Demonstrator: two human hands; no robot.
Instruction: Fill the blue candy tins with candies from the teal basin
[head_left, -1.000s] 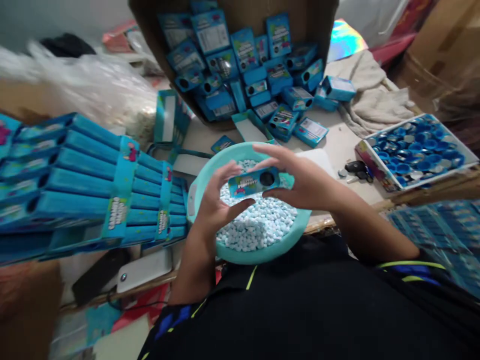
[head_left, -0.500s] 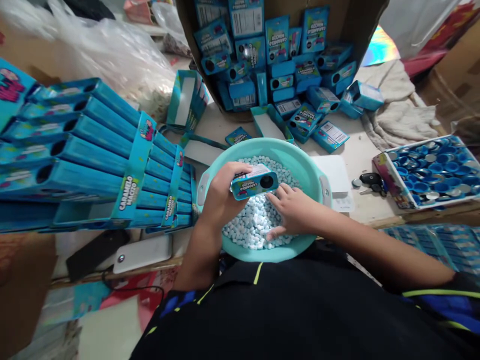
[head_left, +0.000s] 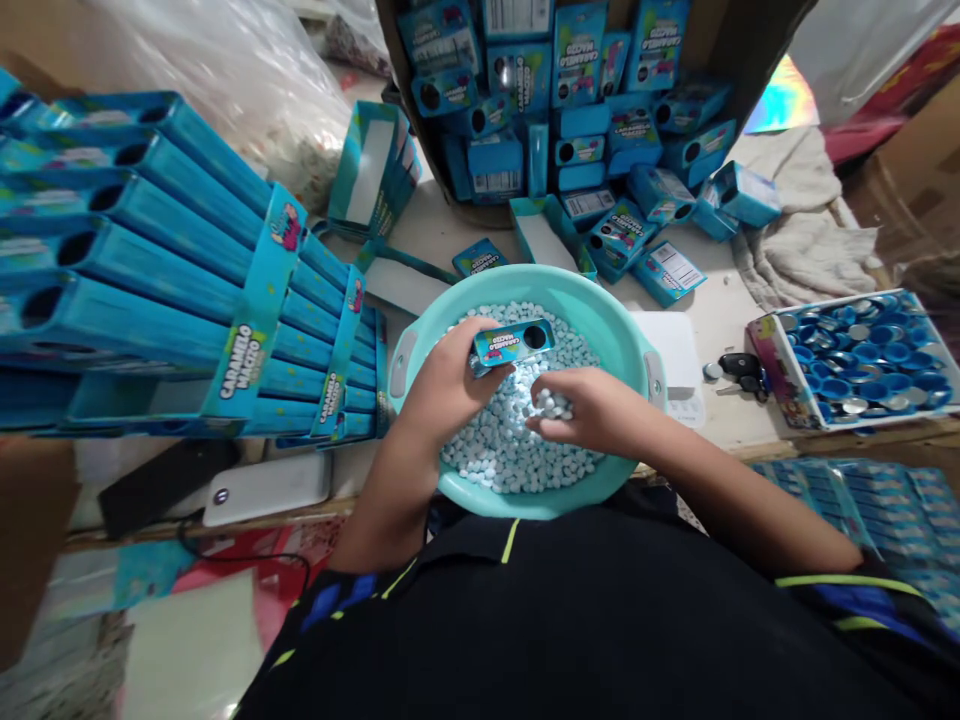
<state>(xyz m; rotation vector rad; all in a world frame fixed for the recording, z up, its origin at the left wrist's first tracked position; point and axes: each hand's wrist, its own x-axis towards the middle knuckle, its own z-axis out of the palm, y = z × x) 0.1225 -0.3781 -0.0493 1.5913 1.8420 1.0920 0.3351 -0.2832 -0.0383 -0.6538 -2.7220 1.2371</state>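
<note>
Head view: right-hand fingers [head_left: 553,424] curl tightly around pale blue candies [head_left: 552,403] over a teal basin [head_left: 540,282], left-hand fingers [head_left: 466,342] gripping a small blue box [head_left: 514,343].

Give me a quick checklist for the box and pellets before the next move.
Left hand grips the small blue Caramelo Macizo box: ok.
Round hole in the box, clear of fingers: ok.
Right hand holding pale blue pellets: ok.
Hole lined up with those pellets: not ok, the box sits apart from them.
Teal basin under both hands, with pellets in it: ok.
Pellets inside the box: cannot tell.
</note>
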